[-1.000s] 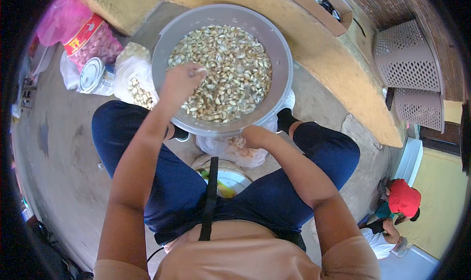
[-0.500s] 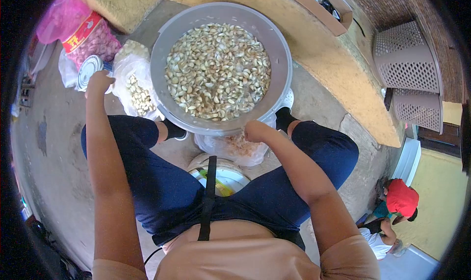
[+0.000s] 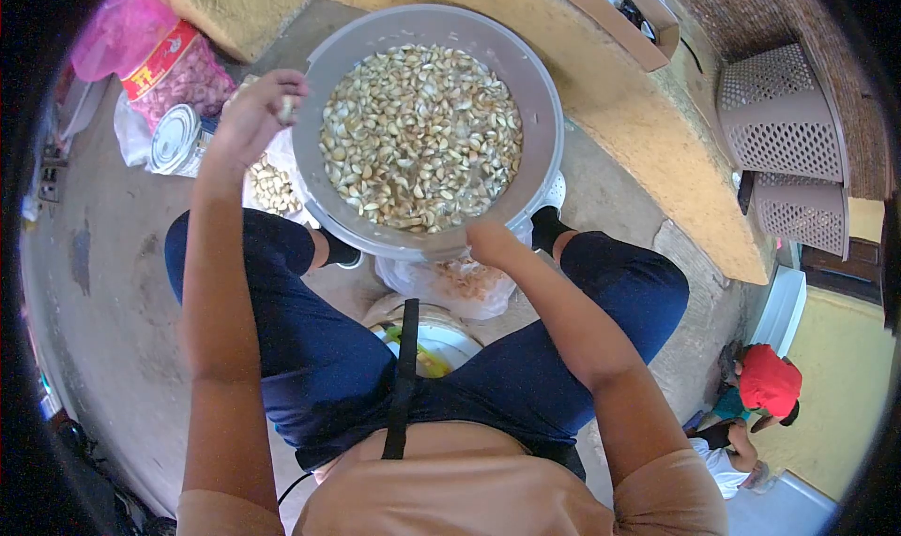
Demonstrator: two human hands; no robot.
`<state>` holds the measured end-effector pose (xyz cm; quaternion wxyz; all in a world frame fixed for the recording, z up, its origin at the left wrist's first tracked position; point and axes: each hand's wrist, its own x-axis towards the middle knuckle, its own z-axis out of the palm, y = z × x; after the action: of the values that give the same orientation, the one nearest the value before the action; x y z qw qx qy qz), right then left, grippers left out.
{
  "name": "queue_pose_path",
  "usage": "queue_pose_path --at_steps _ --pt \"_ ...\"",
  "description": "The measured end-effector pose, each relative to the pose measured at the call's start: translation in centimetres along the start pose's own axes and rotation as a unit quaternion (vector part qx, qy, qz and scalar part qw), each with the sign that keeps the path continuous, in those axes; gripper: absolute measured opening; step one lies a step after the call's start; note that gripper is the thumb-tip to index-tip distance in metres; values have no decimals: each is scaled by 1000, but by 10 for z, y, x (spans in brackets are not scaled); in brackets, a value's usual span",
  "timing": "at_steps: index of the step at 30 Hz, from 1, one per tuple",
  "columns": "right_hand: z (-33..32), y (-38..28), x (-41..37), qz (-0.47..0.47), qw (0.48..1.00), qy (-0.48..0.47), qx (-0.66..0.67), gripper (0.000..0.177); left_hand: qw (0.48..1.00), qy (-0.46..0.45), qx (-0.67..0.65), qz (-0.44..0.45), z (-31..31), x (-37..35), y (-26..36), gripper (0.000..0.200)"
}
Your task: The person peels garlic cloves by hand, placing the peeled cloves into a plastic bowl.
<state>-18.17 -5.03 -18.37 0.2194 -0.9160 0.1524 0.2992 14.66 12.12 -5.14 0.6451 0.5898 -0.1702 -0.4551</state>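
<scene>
The left hand (image 3: 251, 115) pinches a garlic clove (image 3: 284, 107) over the left rim of the grey basin (image 3: 542, 95). The bag of cloves (image 3: 270, 187) lies on the floor just beside it, within easy reach. The right hand (image 3: 490, 242) is curled at the near rim, seemingly to steady the basin. Whether it grips anything, I cannot tell.

Daylit grey concrete floor (image 3: 122, 311), curved ochre ledge (image 3: 648, 132), lattice plastic stools (image 3: 784, 114) by brick wall (image 3: 751, 10)

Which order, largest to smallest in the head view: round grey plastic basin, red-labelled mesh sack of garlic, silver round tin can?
1. Round grey plastic basin.
2. Red-labelled mesh sack of garlic.
3. Silver round tin can.
None look alike.
</scene>
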Motion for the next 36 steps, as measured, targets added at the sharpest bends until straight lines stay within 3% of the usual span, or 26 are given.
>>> queue_pose_path --at_steps 3,5,8,11,14,19,22,28,31,36 --pt "-34 -16 -2 -1 983 162 91 15 997 -75 6 8 42 1 -12 36" --pt "-72 -36 -16 -30 930 276 242 20 989 -143 -41 -23 70 -5 -14 41" --pt "-111 -53 -34 -100 833 350 417 26 969 -222 -72 -77 102 -9 -16 47" --pt "-132 -63 -50 -154 823 330 436 29 953 -262 -105 -106 129 -13 -21 49" --pt "-136 -62 -54 -166 860 326 356 29 938 -299 -130 -119 138 -7 -30 48" --pt "-134 -59 -54 -101 854 322 396 26 938 -299 -115 -132 150 -8 -32 41" --pt "-130 -52 -49 -80 832 331 438 25 953 -239 -122 -137 155 -9 -31 33" --pt "-137 -49 -56 -17 822 338 459 27 978 -161 14 -129 156 -9 -25 27" --pt "-143 -48 -61 -8 843 320 432 24 956 -168 230 70 162 -13 -30 26" --pt "-140 -46 -60 -18 841 337 423 28 882 -120 405 210 166 -23 -20 24"
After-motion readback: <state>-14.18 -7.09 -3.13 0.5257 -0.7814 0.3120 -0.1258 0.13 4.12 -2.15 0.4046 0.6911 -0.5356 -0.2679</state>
